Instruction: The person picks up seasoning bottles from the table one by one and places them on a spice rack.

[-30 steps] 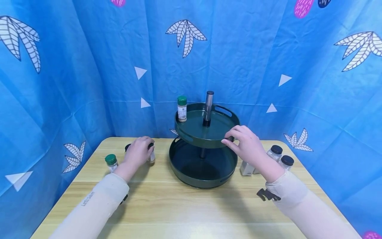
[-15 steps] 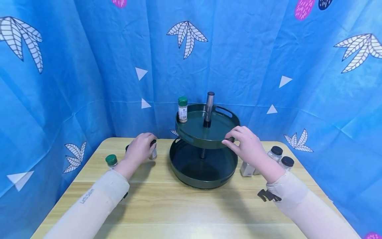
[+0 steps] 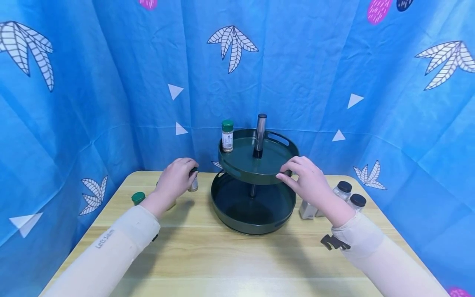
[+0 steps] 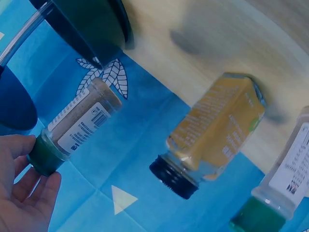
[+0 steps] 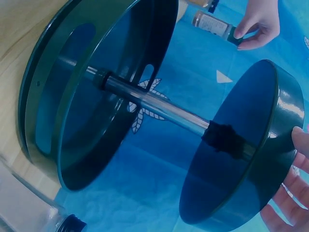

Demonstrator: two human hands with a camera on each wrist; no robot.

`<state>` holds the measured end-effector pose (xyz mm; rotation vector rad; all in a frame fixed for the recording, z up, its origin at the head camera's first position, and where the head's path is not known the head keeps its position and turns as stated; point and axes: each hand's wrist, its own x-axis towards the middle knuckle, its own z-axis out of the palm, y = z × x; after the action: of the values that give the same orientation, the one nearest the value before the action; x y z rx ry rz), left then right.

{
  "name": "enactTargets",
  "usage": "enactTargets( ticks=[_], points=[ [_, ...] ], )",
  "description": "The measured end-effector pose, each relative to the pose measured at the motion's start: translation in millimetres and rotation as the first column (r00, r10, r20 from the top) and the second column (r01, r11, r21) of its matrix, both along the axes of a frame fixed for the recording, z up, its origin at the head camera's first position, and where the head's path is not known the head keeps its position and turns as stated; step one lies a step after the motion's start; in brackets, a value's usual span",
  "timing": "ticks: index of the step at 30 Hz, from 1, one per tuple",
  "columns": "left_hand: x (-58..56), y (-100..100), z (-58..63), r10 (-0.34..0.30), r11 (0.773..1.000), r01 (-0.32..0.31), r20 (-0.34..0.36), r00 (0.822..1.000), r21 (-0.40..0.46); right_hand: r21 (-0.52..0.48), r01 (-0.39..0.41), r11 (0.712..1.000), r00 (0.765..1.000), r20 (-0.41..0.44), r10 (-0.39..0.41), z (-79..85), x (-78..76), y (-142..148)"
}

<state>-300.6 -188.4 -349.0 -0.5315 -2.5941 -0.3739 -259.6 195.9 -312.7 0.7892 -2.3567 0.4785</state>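
My left hand (image 3: pixel 176 175) pinches a small spice jar (image 4: pixel 84 121) by its green cap, left of the two-tier turntable. In the left wrist view, this jar has a white barcode label and brown contents. My right hand (image 3: pixel 306 181) grips the front right rim of the dark green upper tray (image 3: pixel 252 177), thumb and fingers across the edge. On that tray's left side stands another green-capped spice jar (image 3: pixel 227 140). A metal post (image 3: pixel 260 136) rises through the tray. Below it sits the wider lower tray (image 3: pixel 243 228), resting on the table.
Beyond my left hand, a square jar (image 4: pixel 217 121) with yellow-brown contents and black lid stands beside a green-capped jar (image 4: pixel 292 166). Several black-lidded clear jars (image 3: pixel 342 189) are grouped at the right. A blue patterned curtain (image 3: pixel 304 74) surrounds the wooden table (image 3: pixel 222 264).
My left hand has lifted the spice jar and moved slightly right and away, toward the turntable. My right hand stays on the upper tray's rim, and the trays look unmoved.
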Motion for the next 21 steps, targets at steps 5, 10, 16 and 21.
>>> enactTargets(
  ticks=[5,10,16,21],
  points=[
    [0.8,-1,8.1,-0.01,1.0,0.01,-0.014,1.0,0.003,-0.003,0.003,1.0,1.0,0.0,-0.003,-0.6,1.0,-1],
    [1.2,1,17.4,-0.032,0.999,0.032,-0.039,0.999,0.011,0.006,0.006,1.0,1.0,-0.007,-0.006,0.5,-0.7,0],
    [1.4,4,30.0,-0.062,0.998,0.062,-0.067,0.996,0.002,0.01,0.008,1.0,1.0,-0.005,-0.008,1.3,-0.1,0],
    [1.3,8,42.2,-0.065,0.998,0.066,-0.097,0.993,0.003,0.008,0.019,1.0,1.0,0.005,-0.019,1.2,1.6,-1]
  ],
)
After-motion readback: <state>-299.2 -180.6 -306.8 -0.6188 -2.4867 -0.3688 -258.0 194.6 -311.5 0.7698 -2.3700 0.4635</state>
